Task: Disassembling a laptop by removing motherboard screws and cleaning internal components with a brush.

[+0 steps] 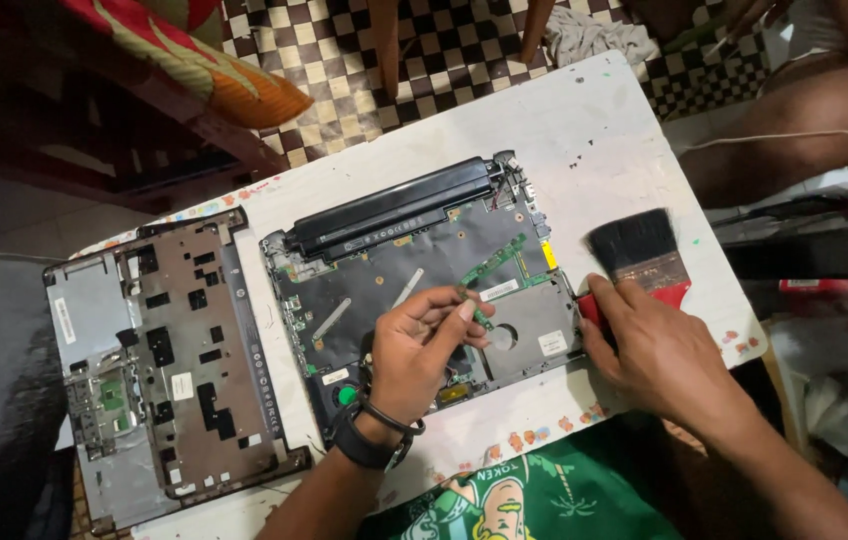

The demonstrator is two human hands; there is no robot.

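An opened laptop base (414, 270) lies on a white board (584, 120), its dark circuit boards bare and a black battery bar (394, 207) along its far edge. My left hand (424, 350), wearing a black wrist band, pinches a small narrow green circuit strip (481, 310) over the middle of the base. My right hand (659, 350) grips the red handle of a flat paintbrush (639, 250); its black bristles point away from me, just right of the laptop base.
The removed laptop top cover (169, 360) lies face down to the left. A checkered floor (444, 50), chair legs and a striped cushion (194, 60) are beyond the board. Another person's leg (794, 120) is at the upper right. Green cloth (524, 500) covers my lap.
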